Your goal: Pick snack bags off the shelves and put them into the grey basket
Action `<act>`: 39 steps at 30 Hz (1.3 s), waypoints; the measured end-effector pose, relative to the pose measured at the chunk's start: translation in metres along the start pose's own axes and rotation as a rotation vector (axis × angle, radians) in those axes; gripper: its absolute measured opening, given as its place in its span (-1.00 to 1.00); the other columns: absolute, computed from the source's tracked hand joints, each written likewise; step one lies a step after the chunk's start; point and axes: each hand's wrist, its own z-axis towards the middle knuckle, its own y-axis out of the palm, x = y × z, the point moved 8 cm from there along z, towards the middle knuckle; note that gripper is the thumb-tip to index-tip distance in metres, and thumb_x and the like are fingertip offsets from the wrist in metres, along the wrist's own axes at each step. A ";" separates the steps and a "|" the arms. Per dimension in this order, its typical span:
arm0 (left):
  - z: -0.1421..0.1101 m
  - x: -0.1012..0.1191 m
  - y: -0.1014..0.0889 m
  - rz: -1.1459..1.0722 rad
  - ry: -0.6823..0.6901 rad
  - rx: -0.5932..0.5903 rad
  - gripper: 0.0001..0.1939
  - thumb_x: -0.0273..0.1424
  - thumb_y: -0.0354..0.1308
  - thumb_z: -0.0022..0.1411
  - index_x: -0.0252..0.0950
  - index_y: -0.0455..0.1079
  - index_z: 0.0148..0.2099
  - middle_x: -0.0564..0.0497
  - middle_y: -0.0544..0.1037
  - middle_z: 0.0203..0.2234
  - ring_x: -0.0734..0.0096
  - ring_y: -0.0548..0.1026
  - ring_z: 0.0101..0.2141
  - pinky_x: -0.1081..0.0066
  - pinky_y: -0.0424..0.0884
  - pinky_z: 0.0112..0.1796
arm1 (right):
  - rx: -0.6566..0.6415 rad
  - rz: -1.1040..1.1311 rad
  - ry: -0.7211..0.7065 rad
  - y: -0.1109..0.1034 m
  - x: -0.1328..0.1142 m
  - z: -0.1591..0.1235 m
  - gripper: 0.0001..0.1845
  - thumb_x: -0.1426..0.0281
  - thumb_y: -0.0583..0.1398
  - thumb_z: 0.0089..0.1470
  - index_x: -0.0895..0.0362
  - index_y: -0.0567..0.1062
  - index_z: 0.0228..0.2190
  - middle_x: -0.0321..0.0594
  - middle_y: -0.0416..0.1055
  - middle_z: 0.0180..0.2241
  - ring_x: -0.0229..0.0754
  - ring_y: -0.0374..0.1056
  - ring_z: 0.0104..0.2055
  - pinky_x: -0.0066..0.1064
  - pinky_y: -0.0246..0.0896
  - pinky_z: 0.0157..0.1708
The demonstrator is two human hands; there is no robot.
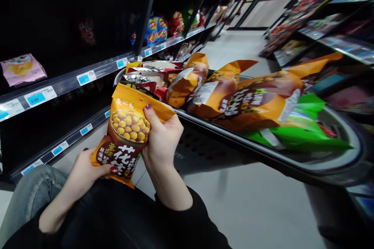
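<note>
An orange bag of peanut snacks [128, 124] is held between both my hands, tilted, its printed front with a bowl of round nuts facing me. My left hand [84, 171] pinches its lower left corner, thumb on the front. Higher up, my right hand [162, 136] grips the right edge with the thumb near the bowl picture. The fingers behind the bag are hidden. Just beyond it stands a dark basket [216, 140] with a pale rim, filled with several more orange bags [260, 97], red and silver packets [149, 78] and a green bag [309, 124].
On the left, dark shelves carry price tags [39, 96] along their edges and a pink snack packet [23, 70]. Blue chip bags [157, 29] sit farther along. An aisle floor [242, 50] runs ahead, and blurred stocked shelves [330, 27] line the right.
</note>
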 end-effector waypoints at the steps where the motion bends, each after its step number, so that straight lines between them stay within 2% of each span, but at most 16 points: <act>1: 0.000 0.000 0.000 0.003 -0.012 0.003 -0.71 -0.40 0.30 -0.16 -0.39 0.33 -0.35 0.13 0.46 -0.67 0.56 0.39 -0.68 0.57 0.36 -0.62 | 0.008 -0.004 -0.004 0.000 0.000 -0.001 -0.84 0.42 0.29 -0.20 0.13 0.47 -0.44 -0.31 0.48 -0.39 -0.22 0.39 -0.32 -0.29 0.32 -0.19; 5: -0.002 0.000 0.001 0.097 -0.061 -0.003 -0.73 -0.39 0.24 -0.10 -0.38 0.33 -0.30 0.12 0.45 -0.74 0.53 0.37 -0.75 0.57 0.30 -0.70 | 0.002 -0.085 -0.027 0.000 -0.001 -0.002 -0.87 0.42 0.27 -0.16 0.11 0.45 -0.45 -0.31 0.46 -0.39 -0.22 0.38 -0.31 -0.32 0.31 -0.18; 8: -0.003 -0.001 0.003 0.122 -0.079 -0.052 -0.78 -0.37 0.23 -0.07 -0.37 0.31 -0.36 0.13 0.41 -0.79 0.55 0.34 -0.78 0.59 0.26 -0.73 | -0.020 -0.184 -0.048 0.001 -0.003 -0.002 -0.89 0.39 0.25 -0.12 0.09 0.42 -0.44 -0.29 0.45 -0.39 -0.20 0.38 -0.31 -0.31 0.32 -0.19; 13: -0.008 -0.001 0.009 0.049 -0.115 -0.159 -0.74 -0.42 0.28 -0.12 -0.36 0.31 -0.35 0.10 0.46 -0.74 0.50 0.42 -0.72 0.58 0.32 -0.69 | -0.007 -0.156 0.051 -0.002 0.003 0.001 -0.85 0.40 0.26 -0.17 0.10 0.40 -0.45 -0.28 0.46 -0.35 -0.15 0.39 -0.26 -0.24 0.31 -0.16; 16: -0.010 0.001 0.011 0.061 -0.128 -0.162 -0.71 -0.51 0.29 -0.17 -0.37 0.33 -0.33 0.10 0.50 -0.66 0.50 0.44 -0.67 0.58 0.34 -0.67 | 0.001 -0.134 0.115 -0.003 0.008 0.004 -0.82 0.41 0.27 -0.21 0.10 0.41 -0.45 -0.27 0.47 -0.35 -0.12 0.39 -0.24 -0.21 0.31 -0.15; 21: -0.011 0.002 0.014 0.080 -0.135 -0.158 -0.71 -0.51 0.29 -0.18 -0.37 0.34 -0.32 0.11 0.50 -0.65 0.51 0.43 -0.65 0.59 0.34 -0.67 | 0.013 -0.093 0.168 -0.006 0.017 0.007 -0.81 0.42 0.28 -0.25 0.11 0.41 -0.47 -0.28 0.48 -0.38 -0.14 0.40 -0.28 -0.20 0.31 -0.16; 33: -0.011 0.000 0.015 0.140 -0.122 -0.153 -0.73 -0.52 0.26 -0.17 -0.37 0.33 -0.33 0.11 0.49 -0.65 0.49 0.43 -0.65 0.58 0.32 -0.69 | -0.020 -0.119 0.154 -0.004 0.017 0.008 -0.83 0.41 0.27 -0.23 0.11 0.42 -0.46 -0.28 0.47 -0.37 -0.16 0.40 -0.30 -0.23 0.32 -0.17; 39: -0.009 -0.001 0.013 0.167 -0.120 -0.139 -0.67 -0.53 0.26 -0.19 -0.36 0.32 -0.28 0.09 0.50 -0.61 0.48 0.43 -0.65 0.57 0.33 -0.69 | -0.042 -0.152 0.124 -0.002 0.014 0.007 -0.85 0.39 0.25 -0.19 0.11 0.42 -0.46 -0.28 0.46 -0.38 -0.16 0.39 -0.31 -0.24 0.32 -0.19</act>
